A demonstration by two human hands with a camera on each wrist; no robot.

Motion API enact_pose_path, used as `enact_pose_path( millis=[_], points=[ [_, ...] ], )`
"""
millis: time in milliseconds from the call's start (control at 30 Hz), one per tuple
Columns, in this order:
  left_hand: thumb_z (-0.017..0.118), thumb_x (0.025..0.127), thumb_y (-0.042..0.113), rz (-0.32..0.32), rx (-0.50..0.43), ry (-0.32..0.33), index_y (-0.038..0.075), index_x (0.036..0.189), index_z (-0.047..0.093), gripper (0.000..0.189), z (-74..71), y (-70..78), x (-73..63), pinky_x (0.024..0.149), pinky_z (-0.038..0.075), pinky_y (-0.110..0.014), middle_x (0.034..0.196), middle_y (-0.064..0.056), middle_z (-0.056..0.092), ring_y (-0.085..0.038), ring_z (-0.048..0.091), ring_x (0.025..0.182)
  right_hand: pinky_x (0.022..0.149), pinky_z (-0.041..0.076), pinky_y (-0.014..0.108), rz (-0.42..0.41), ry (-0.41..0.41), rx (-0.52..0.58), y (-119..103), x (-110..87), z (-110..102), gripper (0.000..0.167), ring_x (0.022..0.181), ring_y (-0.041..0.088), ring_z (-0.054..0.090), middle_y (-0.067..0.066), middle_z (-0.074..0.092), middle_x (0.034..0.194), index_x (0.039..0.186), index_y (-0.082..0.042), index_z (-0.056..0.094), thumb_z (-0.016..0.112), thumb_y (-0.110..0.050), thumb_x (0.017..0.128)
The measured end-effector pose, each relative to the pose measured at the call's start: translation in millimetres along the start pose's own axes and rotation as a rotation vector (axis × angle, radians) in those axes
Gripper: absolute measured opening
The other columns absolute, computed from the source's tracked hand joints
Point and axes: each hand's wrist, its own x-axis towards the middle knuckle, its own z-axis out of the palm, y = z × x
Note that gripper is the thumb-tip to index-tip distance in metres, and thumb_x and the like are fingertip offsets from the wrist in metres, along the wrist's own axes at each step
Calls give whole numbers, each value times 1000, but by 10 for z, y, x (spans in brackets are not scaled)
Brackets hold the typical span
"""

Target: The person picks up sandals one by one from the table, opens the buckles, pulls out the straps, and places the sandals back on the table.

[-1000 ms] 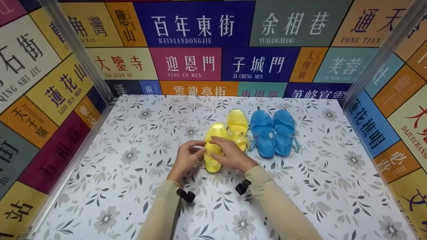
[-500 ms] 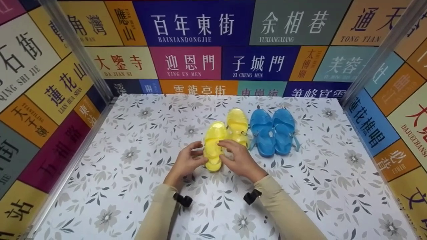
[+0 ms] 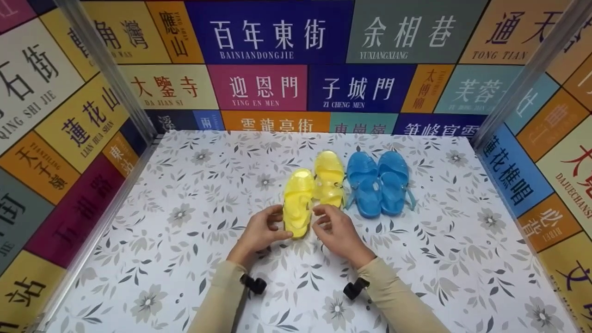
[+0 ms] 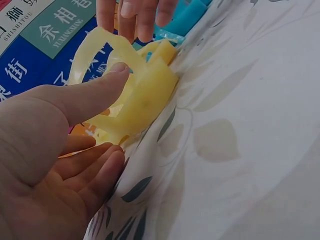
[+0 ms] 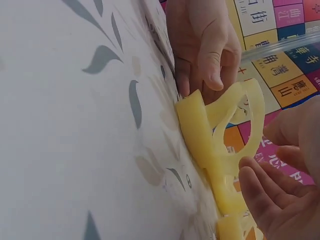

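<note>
A yellow jelly sandal [image 3: 297, 185] lies on the cloth, toe away from me, between my two hands. My left hand [image 3: 261, 233] is at its left side near the heel. In the left wrist view the straight thumb passes over the upright heel strap [image 4: 80, 62], while relaxed fingers lie by the sole. My right hand [image 3: 340, 231] stands just right of the sandal with loosely bent fingers around nothing. In the right wrist view those fingertips [image 5: 247, 165] are close to the strap. The second yellow sandal [image 3: 329, 166] lies right beside and slightly farther back.
Two blue jelly sandals [image 3: 363, 185] stand side by side to the right of the yellow ones. White floral cloth [image 3: 185, 259] covers the table. Printed sign-covered walls [image 3: 268, 88] close off the back and both sides, with clear corner posts [image 3: 522, 69].
My right hand has drawn back from over the yellow sandal to its right side. My left hand has slid slightly toward the heel. The sandals have barely moved.
</note>
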Motion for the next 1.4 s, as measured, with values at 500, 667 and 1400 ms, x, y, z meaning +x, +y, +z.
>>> enact_pose_path(
  millis=[500, 667, 1400],
  points=[
    [92, 79, 11, 15, 32, 35, -1, 145, 58, 75, 83, -48, 1, 94, 57, -43, 118, -13, 71, -25, 67, 105, 84, 59, 32, 221, -209, 2, 45, -27, 118, 38, 96, 16, 68, 8, 68, 109, 127, 1, 65, 75, -13, 93],
    [91, 81, 12, 4, 24, 14, 0, 147, 57, 75, 84, -18, 15, 94, 57, -43, 119, -11, 70, -24, 66, 105, 77, 56, 28, 203, -228, -4, 10, 33, 146, 20, 86, 12, 64, 2, 67, 96, 109, -9, 68, 78, -15, 92],
    [89, 80, 10, 50, 115, 30, 3, 140, 62, 67, 97, -29, -45, 88, 54, -37, 110, -7, 66, -22, 61, 99, 60, 47, 22, 276, -99, -13, -48, 51, 335, 17, 69, 9, 57, -2, 62, 79, 98, -9, 68, 82, -14, 89]
  ],
)
